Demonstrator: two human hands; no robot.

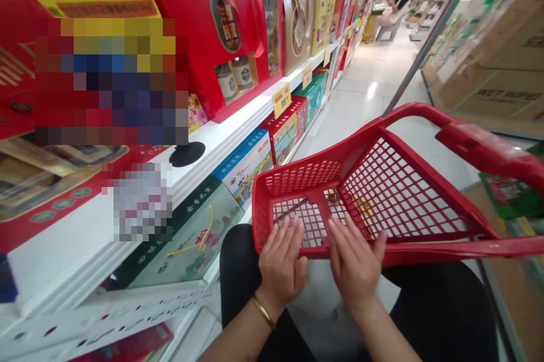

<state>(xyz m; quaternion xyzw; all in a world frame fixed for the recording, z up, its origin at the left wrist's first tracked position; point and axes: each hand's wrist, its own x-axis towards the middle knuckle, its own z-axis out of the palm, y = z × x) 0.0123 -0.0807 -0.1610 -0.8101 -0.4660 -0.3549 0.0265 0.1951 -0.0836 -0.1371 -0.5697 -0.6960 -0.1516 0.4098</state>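
A red plastic shopping basket (403, 251) with grid walls lies in front of my knees, its handle up at the right. Across the rim nearest to me rests my left hand (280, 265), fingers stretched forward and a gold bangle on the wrist. My right hand (356, 265) lies over the same rim a little to the right, its fingers straight and the thumb apart. Both palms face down, and neither hand grasps anything. Through the basket's mesh the pale floor shows.
On the left, a white shelf (238, 127) bears red gift boxes (191, 16) and a black round object (187, 153). Below stand a green box (199, 237) and a blue-white box (246, 166). Cartons (497, 67) line the right; a seated person (397, 8) is far down the aisle.
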